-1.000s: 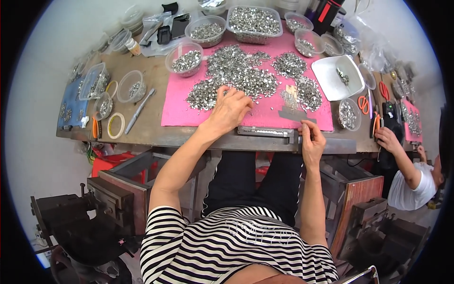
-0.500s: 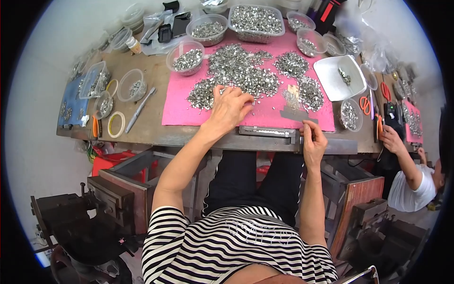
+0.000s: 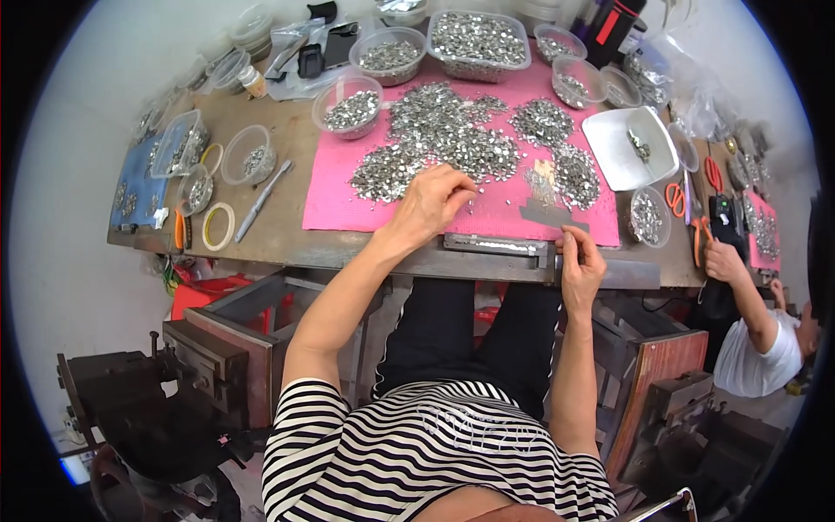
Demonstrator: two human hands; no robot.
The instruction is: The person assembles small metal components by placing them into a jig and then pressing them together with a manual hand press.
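Observation:
My left hand (image 3: 432, 204) is over the near edge of the pink mat (image 3: 335, 204), its thumb and fingers drawn together in a pinch. Small silvery metal pieces (image 3: 474, 152) lie heaped just beyond it; whatever the fingertips hold is too small to make out. Below it, along the table edge, sits a dark metal bar-shaped fixture (image 3: 496, 245) with a row of bright pieces in its slot. At the fixture's right end my right hand (image 3: 583, 270) is closed, thumb against forefinger. A flat grey strip (image 3: 544, 216) lies just beyond its fingertips; what it grips is hidden.
Clear plastic tubs (image 3: 478, 43) of metal pieces stand behind the mat. A white tray (image 3: 609, 165) and a round tub (image 3: 648, 217) are at right, near orange-handled scissors (image 3: 675, 200). Left are a toothbrush (image 3: 261, 204) and a tape roll (image 3: 217, 228). A co-worker (image 3: 757, 348) sits at right.
My left hand has drawn away from the heap, slightly right and nearer me, with its fingers closing up. My right hand stays by the fixture's end. The co-worker's hand has shifted slightly.

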